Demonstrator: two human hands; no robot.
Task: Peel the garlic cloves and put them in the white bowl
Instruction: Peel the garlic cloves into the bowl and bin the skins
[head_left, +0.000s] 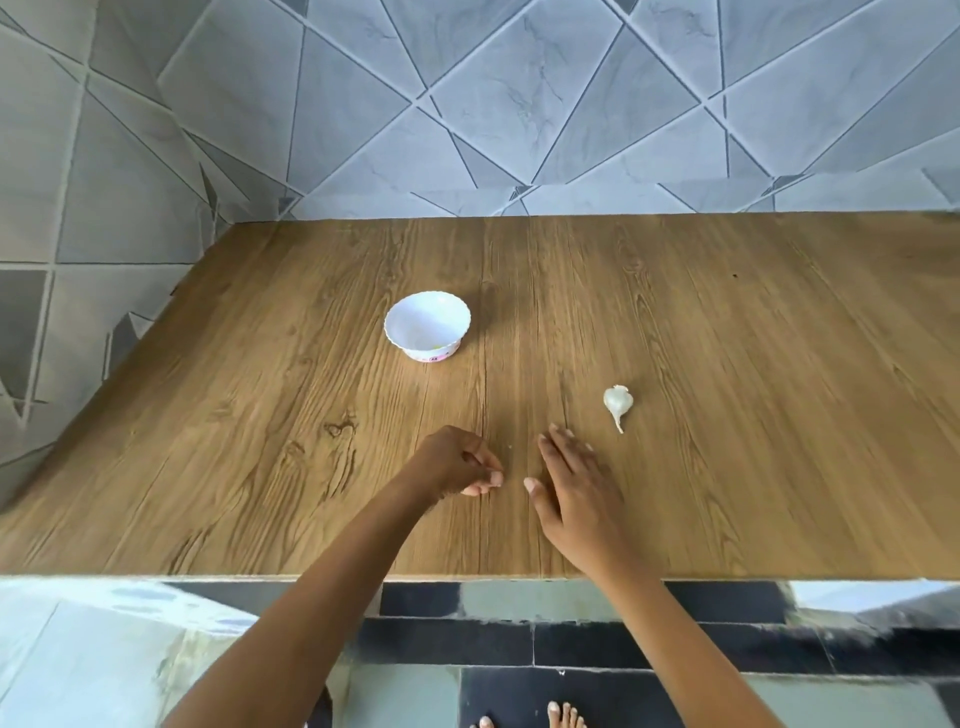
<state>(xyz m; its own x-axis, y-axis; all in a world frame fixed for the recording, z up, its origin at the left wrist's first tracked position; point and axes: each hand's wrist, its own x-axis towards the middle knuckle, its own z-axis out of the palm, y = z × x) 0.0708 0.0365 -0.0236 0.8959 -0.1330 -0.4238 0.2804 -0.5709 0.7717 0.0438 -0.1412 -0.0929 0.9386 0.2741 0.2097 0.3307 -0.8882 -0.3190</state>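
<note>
The small white garlic bulb (617, 404), papery-skinned with a thin stalk pointing down the frame, lies on its side right of centre on the brown wood-grain table (779, 415). It looks whole and unpeeled, and no loose cloves show. It sits just up and right of the right hand (574, 488) and well apart from the white scallop-rimmed bowl (427, 325), which stands upper left of it near the middle of the frame. The right hand's grip is released, fingers straight and flat over the wood. The left hand (457, 462) has its grip clenched into a loose fist, with nothing visible inside it. The bulb is rounded, so I judge that a sideways nudge from the flat hand could roll it away rather than catch it. A clove squeezed out of its skin could shoot off and drop past the near table edge onto the tiled floor (597, 644) in the lower part of the frame. The bowl looks light, so a forearm reaching across could tip or push it. Dry skin may also scatter over the wood or fall in with the cloves. By count there is one bulb, its cloves hidden and uncountable, one bowl, two hands, one table and one tiny white speck (511, 446) between the hands.
</note>
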